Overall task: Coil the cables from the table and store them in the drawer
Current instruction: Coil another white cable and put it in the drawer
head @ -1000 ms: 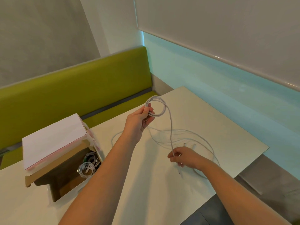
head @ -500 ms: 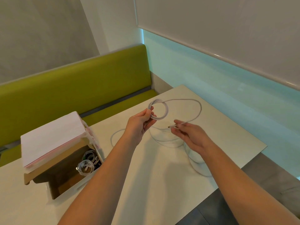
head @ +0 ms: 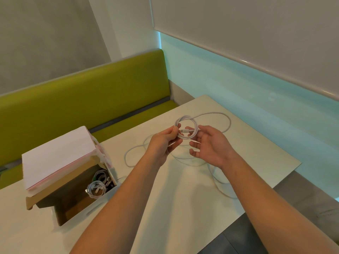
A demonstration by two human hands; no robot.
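Left hand (head: pixel 163 143): thumb and fingers pinch left side of white cable coil (head: pixel 187 128), held above white table (head: pixel 247 143). Coil stands roughly upright, its open face toward camera. Right hand (head: pixel 211 145): palm up, fingers loosely spread, fingertips (head: pixel 200 127) at right edge of coil; firm grip cannot be told. Uncoiled length arcs right from coil, then behind right hand. Loose cable loops (head: pixel 135 153) lie on table below hands. Open drawer (head: pixel 77 198) at left holds coiled cables (head: pixel 96 188).

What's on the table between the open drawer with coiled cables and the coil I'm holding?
In the head view, a loose white cable loop lies on the table there, between the drawer and the coil.
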